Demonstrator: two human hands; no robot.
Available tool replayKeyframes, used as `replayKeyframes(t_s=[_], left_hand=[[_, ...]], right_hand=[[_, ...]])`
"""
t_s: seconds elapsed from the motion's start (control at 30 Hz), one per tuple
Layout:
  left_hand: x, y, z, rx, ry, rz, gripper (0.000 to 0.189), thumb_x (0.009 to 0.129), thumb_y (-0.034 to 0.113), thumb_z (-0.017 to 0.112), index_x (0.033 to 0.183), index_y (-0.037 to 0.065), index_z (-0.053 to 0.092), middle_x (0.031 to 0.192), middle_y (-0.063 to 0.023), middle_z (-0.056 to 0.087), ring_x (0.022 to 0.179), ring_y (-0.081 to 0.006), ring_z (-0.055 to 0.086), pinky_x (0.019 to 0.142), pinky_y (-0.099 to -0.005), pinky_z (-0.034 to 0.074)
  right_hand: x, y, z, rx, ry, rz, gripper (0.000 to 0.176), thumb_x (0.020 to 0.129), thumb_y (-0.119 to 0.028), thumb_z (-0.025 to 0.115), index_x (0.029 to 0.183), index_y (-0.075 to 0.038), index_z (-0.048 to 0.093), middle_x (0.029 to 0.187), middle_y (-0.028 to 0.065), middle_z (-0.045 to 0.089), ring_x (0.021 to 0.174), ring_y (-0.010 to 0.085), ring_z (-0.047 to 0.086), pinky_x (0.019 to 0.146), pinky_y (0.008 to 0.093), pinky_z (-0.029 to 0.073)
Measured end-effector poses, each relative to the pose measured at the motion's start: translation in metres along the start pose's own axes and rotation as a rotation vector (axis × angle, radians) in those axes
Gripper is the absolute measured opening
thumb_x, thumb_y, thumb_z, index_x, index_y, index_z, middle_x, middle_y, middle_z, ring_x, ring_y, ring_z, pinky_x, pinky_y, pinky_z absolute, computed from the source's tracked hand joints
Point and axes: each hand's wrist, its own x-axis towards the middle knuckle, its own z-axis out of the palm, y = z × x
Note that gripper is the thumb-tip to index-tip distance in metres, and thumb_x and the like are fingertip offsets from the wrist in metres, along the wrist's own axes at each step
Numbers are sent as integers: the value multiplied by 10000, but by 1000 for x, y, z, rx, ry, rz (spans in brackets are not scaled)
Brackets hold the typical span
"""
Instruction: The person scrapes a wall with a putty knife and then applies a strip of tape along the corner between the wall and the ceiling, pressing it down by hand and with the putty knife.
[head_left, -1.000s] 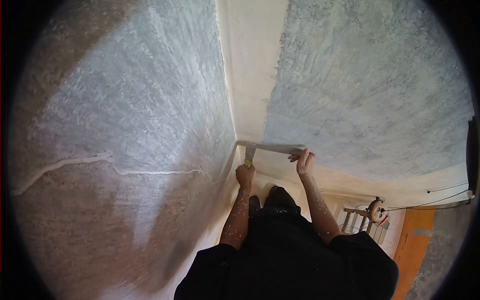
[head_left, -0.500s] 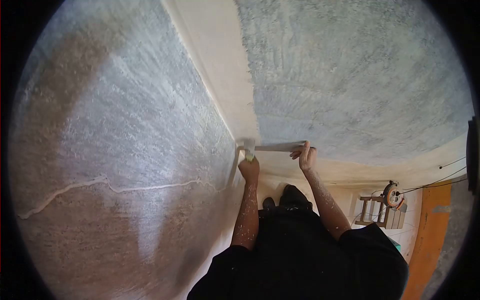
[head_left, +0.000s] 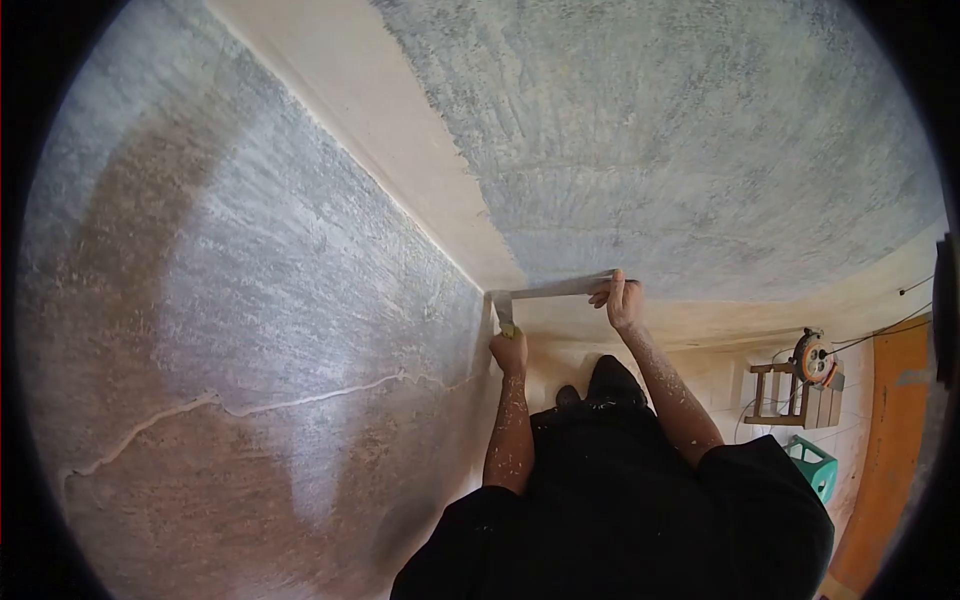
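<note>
My left hand is closed around the yellowish handle of a putty knife, whose metal blade points up at the wall corner. The knife's tip meets or overlaps the left end of a long, flat filling blade; contact is hard to judge. Gripping that long blade near its right end is my right hand, with the thumb along it. The long blade lies across a pale smooth strip of plaster beside the corner. White specks dot both forearms.
A rough grey wall with a pale filled crack stands at left; another grey wall surface is at right. At lower right are a cable reel on a wooden stand, a green stool and an orange panel.
The view has swung, bringing more of the green stool into sight. The putty knife has dropped slightly relative to the long blade's left end. Both hands keep their grips.
</note>
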Motion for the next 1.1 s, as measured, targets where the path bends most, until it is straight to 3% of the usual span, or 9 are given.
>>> replayKeyframes(t_s=[0.1,0.17,0.23,0.47,0.57,0.67,0.77,0.87,1.1], left_hand=[[5,56,-17,-133,-14,7,278,753,161,604,645,-93,569,657,-261,614,656,-299,653,567,-430,438],[-11,-12,7,2,-5,19,310,750,196,608,663,-101,604,633,-270,603,628,-358,642,561,-452,457],[-8,-25,8,144,-42,-8,347,751,233,601,668,-103,622,638,-282,596,639,-399,638,574,-467,469],[-25,-27,1,78,-58,-87,301,751,218,605,697,-77,634,659,-262,613,675,-409,636,599,-457,477],[-8,9,10,24,-40,-112,293,757,210,609,690,-75,632,635,-250,608,654,-392,639,587,-453,474],[-13,0,5,-14,-119,-99,290,756,201,611,679,-78,624,628,-248,606,643,-388,639,593,-452,476],[-12,-18,9,59,-72,-72,290,758,195,612,661,-78,616,611,-241,603,623,-386,635,589,-452,475],[-10,3,2,20,-35,-72,294,757,191,614,649,-83,610,602,-242,600,620,-386,635,579,-455,470],[-6,-10,7,4,-81,-12,297,764,190,606,649,-83,614,599,-230,606,628,-364,647,559,-439,467]], right_hand=[[-4,2,1,-15,13,32,712,996,-397,220,617,19,656,537,99,632,488,196,627,557,308,528],[-4,1,2,-34,20,41,705,997,-390,235,595,17,647,533,99,631,487,190,628,563,301,532],[-2,2,2,-18,16,28,704,998,-389,236,592,13,648,528,97,629,482,185,626,561,299,534],[-12,2,5,-16,22,63,683,995,-380,261,606,24,652,521,93,626,479,175,626,550,294,532],[6,4,2,-47,30,8,666,994,-369,274,618,26,655,529,96,630,480,174,626,553,292,532],[-3,6,2,-25,17,61,654,992,-365,287,620,26,657,534,101,632,482,172,627,548,284,529],[-1,8,5,-18,29,38,654,993,-360,285,617,24,657,529,98,630,476,167,624,538,281,527],[-3,10,4,-31,33,32,654,993,-358,284,615,19,661,525,95,628,466,162,619,526,281,525],[0,5,4,-56,45,8,652,994,-355,283,613,10,666,513,89,622,449,161,611,514,281,523]])
